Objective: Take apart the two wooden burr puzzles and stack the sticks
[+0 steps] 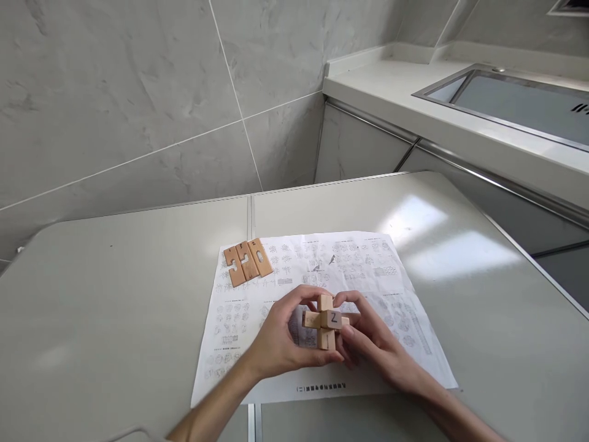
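I hold the wooden cross puzzle (326, 322) at lower centre of the frame, just over the printed sheet (368, 264). My left hand (276, 341) clasps its left side and my right hand (372, 344) its right. One bar stands upright and another runs left to right. Three loose wooden pieces (247, 262) lie side by side up-left, nearer my left hand.

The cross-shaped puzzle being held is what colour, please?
The cross-shaped wooden puzzle is pale tan; head view.
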Tool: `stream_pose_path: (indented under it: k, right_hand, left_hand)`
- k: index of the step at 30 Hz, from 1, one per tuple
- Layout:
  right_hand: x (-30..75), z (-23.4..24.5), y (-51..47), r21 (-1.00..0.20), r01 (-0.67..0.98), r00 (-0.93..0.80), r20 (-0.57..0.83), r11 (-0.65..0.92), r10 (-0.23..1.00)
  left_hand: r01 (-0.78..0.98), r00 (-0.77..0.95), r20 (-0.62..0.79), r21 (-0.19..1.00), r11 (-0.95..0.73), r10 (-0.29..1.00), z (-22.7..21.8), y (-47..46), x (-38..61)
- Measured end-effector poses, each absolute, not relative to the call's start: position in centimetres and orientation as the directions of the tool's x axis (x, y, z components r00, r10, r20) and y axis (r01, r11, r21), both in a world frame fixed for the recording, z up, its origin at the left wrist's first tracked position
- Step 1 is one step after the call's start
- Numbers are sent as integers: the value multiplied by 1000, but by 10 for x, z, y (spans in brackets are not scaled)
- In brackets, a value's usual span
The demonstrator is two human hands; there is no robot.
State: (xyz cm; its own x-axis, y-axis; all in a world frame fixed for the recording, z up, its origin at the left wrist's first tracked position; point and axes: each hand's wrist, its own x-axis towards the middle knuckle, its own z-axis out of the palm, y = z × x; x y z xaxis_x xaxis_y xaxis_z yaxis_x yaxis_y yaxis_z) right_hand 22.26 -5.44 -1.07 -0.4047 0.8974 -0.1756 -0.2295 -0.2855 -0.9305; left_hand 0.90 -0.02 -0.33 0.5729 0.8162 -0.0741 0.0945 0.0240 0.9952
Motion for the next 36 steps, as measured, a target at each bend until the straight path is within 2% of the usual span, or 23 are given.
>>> stream_pose_path:
  k: [5,10,15,18,30,33,36]
  right_hand:
    - [225,-8,-52,-959,-114,-442,-186,-260,878]
    - [230,-13,-49,-997,58,-365,-77,-60,928]
    - [229,-27,-51,-978,198,-251,8,60,968]
    - [228,-31,-52,-971,229,-201,22,69,979]
    - [227,-33,-54,-947,307,-184,39,95,982]
    - [224,-33,-54,-929,321,-188,126,182,974]
    - [221,-33,-54,-850,377,-212,307,367,928]
  left_hand:
    - [57,540,2,998,-39,842,-6,-2,7]
    - [127,504,-50,992,-16,862,-8,-4,7]
    - [124,499,-67,992,6,864,-9,-5,10]
    - [103,498,-67,994,18,865,-10,-6,11]
    - [120,529,-109,991,53,842,-12,-6,11]
    - [133,545,-140,988,80,826,-11,-6,10]
    - [140,565,-163,985,100,809,-10,-6,9]
